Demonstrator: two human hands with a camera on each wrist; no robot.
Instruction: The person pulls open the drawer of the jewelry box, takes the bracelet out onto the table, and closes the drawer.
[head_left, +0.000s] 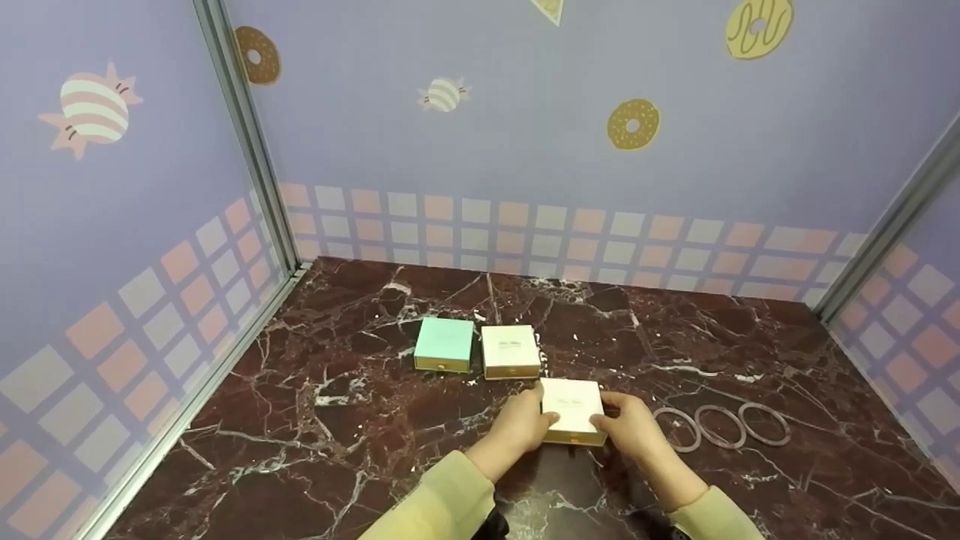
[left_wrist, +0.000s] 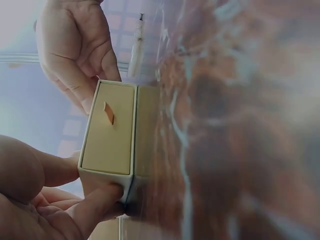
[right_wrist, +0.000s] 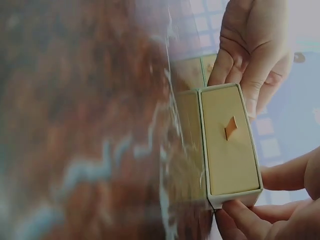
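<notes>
A small cream drawer-style gift box (head_left: 571,405) stands between my two hands, with faint lettering on its lid. My left hand (head_left: 523,421) grips its left side, the thumb at the front corner of the lid. On the opposite side my right hand (head_left: 632,426) holds it in the same way. The wrist views show the gold drawer front (left_wrist: 108,132), closed, with a short ribbon tab (right_wrist: 230,128). The underside meets its own reflection on the glossy tabletop, so the box appears to rest there.
Behind lie a second cream box (head_left: 511,349) and a mint-green box (head_left: 444,341), side by side. To the right of my right hand, three pale rings (head_left: 720,427) lie flat in a row. Patterned panels (head_left: 480,150) border the dark marbled table (head_left: 300,465).
</notes>
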